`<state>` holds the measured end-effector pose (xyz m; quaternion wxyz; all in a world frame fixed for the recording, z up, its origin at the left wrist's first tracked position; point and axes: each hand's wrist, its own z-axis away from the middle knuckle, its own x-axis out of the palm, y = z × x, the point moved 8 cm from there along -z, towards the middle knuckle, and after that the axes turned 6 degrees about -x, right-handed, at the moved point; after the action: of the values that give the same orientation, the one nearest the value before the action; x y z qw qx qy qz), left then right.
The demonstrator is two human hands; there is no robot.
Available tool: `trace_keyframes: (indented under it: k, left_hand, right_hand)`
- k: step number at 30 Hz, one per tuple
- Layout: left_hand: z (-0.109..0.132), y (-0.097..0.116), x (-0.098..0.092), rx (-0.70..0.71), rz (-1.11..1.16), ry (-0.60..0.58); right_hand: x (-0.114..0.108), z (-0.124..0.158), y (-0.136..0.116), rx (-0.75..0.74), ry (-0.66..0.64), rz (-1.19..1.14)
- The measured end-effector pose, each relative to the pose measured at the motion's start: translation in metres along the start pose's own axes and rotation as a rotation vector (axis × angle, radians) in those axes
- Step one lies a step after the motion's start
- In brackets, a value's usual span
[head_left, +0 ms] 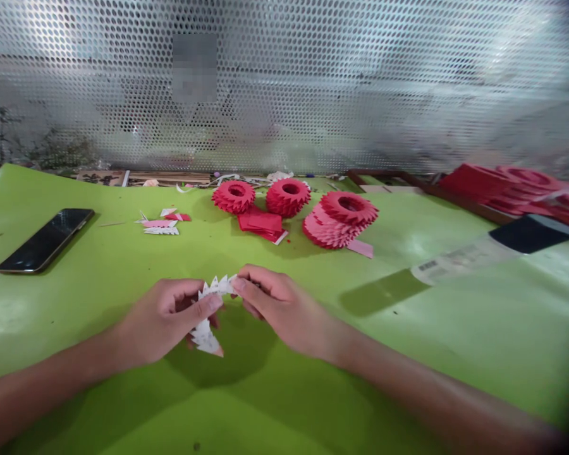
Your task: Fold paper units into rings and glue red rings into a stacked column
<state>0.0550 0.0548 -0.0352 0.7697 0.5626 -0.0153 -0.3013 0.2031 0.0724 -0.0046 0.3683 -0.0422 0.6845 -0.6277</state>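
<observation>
Left hand [164, 319] and right hand [279, 308], each grip closed, pinched a chain of white folded-paper triangles [205, 335] above the green worktop [66, 328], near red paper rings [288, 197]. The chain was light and fragile, best held at its folded edges.

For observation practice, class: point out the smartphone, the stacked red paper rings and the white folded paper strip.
Smartphone [45, 240]: head view, on its dark glass screen.
Stacked red paper rings [332, 227]: head view, on the folded side of the stack.
White folded paper strip [207, 338]: head view, on its lower end.
</observation>
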Motion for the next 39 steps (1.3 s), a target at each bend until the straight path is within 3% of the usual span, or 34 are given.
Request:
trace_keyframes:
  k: [5,10,17,21,26,31,39]
  left_hand:
    - [-0.002,0.001,-0.005,0.047,-0.06,0.022]
    - [0.002,0.003,-0.012,0.038,-0.001,0.123]
    - [0.0,0.002,-0.015,0.043,0.106,0.153]
    - [-0.001,0.004,-0.016,0.075,0.117,0.113]
    - [-0.001,-0.001,-0.006,0.022,-0.02,0.012]
    - [0.001,-0.002,-0.006,-0.011,-0.035,0.105]
    - [0.001,0.006,-0.014,0.021,0.136,0.174]
  right_hand:
    - [-0.001,0.002,0.001,0.059,-0.063,-0.059]
    - [-0.005,-0.001,0.0,0.047,0.04,-0.086]
    - [-0.004,-0.003,0.005,0.044,0.087,-0.227]
    - [-0.014,-0.002,0.002,0.019,0.069,-0.074]
    - [-0.007,-0.001,-0.006,-0.035,-0.032,0.063]
    - [-0.002,-0.003,-0.003,-0.023,0.062,-0.006]
    - [-0.011,-0.002,0.001,-0.011,0.134,-0.145]
